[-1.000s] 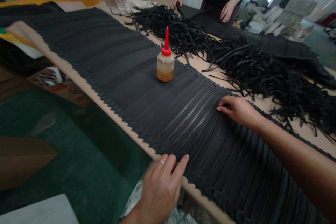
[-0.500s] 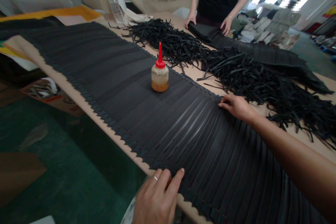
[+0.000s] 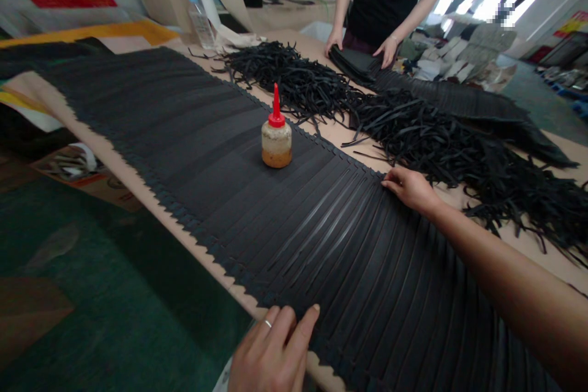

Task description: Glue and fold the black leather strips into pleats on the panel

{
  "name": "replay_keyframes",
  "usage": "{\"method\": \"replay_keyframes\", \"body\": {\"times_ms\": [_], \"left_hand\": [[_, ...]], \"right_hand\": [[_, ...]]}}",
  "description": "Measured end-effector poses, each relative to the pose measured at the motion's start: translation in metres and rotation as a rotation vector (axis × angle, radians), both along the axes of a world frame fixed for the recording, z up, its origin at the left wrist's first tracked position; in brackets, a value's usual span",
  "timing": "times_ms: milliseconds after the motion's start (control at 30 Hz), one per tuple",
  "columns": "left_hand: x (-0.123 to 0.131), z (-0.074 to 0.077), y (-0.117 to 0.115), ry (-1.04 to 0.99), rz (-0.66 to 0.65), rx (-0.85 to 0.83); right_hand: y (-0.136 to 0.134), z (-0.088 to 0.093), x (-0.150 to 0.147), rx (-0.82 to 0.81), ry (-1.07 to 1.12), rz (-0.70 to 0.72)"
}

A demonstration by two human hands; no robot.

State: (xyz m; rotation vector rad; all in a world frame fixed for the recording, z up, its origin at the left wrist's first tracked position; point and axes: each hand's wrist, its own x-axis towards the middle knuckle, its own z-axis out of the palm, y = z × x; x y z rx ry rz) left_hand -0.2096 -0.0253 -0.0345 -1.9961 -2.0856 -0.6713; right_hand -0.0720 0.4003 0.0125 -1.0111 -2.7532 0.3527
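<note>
A long row of overlapping black strips (image 3: 184, 116) with notched ends runs diagonally over the table. At its near edge my left hand (image 3: 275, 343), with a ring on one finger, has its fingers closed on the end of a black strip. My right hand (image 3: 408, 188) pinches the far edge, thumb and fingertips pressed together on a strip's other end. Glossy wet lines (image 3: 321, 220) lie across the strips just left of the line between my hands. On the strips farther left stands an upright squeeze bottle (image 3: 276, 144) with a red nozzle and amber liquid inside.
Loose black strips (image 3: 422, 122) lie heaped along the table (image 3: 551, 257). Across it, a co-worker's hands (image 3: 388, 52) hold a folded black stack (image 3: 353, 64). A clear bottle (image 3: 201, 24) stands at the back left; a carton (image 3: 82, 168) of scraps sits below the near edge.
The view has shifted slightly, so the table scene sits a little lower. My hands keep their places at both edges. The co-worker's hand on the right has moved slightly left along the stack.
</note>
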Motion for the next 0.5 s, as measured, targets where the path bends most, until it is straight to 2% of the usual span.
{"method": "replay_keyframes", "body": {"times_ms": [367, 500], "left_hand": [[-0.001, -0.002, -0.001, 0.021, -0.005, -0.005], [-0.001, 0.001, -0.001, 0.024, 0.012, 0.001]], "right_hand": [[0.008, -0.014, -0.005, -0.008, -0.003, -0.056], [0.008, -0.010, -0.010, 0.042, 0.071, -0.111]]}}
